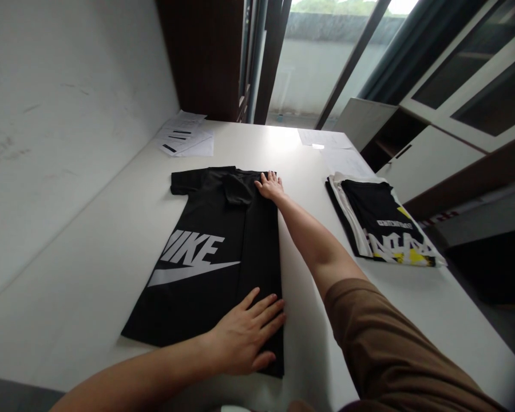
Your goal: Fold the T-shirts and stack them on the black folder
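Observation:
A black T-shirt (pixel 214 217) with a grey Nike print lies on the white table, its right side folded inward over the body with that sleeve turned back on top. My left hand (pixel 249 332) rests flat on the folded strip near the hem, fingers spread toward the folded edge. Farther up, my right hand (pixel 270 185) presses on the shirt's upper right corner by the shoulder, its fingers apart. The other sleeve sticks out at the upper left.
A stack of folded shirts (pixel 381 223), black and white with yellow marks, sits at the table's right side. Printed papers (pixel 186 137) lie at the back left, more sheets (pixel 326 140) at the back right. A wall (pixel 68 114) borders the left; cabinets (pixel 438 154) stand beyond the table.

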A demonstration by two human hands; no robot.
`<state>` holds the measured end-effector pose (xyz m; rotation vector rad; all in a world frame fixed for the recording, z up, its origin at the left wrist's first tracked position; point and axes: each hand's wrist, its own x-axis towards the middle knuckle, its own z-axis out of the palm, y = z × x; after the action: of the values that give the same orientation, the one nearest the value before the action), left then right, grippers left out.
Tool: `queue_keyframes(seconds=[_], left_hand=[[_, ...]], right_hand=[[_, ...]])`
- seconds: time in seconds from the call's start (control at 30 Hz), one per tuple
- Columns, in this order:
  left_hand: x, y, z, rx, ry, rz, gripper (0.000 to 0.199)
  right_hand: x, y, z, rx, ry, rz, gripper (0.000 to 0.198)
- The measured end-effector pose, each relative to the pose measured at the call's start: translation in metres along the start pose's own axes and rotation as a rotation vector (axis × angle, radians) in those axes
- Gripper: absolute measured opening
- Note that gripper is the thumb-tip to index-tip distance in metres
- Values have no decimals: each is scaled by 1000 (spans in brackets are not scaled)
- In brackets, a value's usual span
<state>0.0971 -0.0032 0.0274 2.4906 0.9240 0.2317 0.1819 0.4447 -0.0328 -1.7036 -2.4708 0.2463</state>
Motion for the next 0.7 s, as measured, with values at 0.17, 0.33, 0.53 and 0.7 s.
queue_keyframes(seconds=[0.17,0.33,0.53,0.7], left_hand=[[-3,-4,-16,-106,-5,93,60],[-1,-7,-13,-44,-11,65,64],[0,-7,-13,8,-33,53,67],[-2,-11,-8,70,37,-57,67]], right_hand=[[-38,-21,1,-16,57,-79,66],[-58,-18,11,-14,54,-113,70],[-40,-5,11,11,62,-21,74],[-41,-7,5,5,50,-4,73]])
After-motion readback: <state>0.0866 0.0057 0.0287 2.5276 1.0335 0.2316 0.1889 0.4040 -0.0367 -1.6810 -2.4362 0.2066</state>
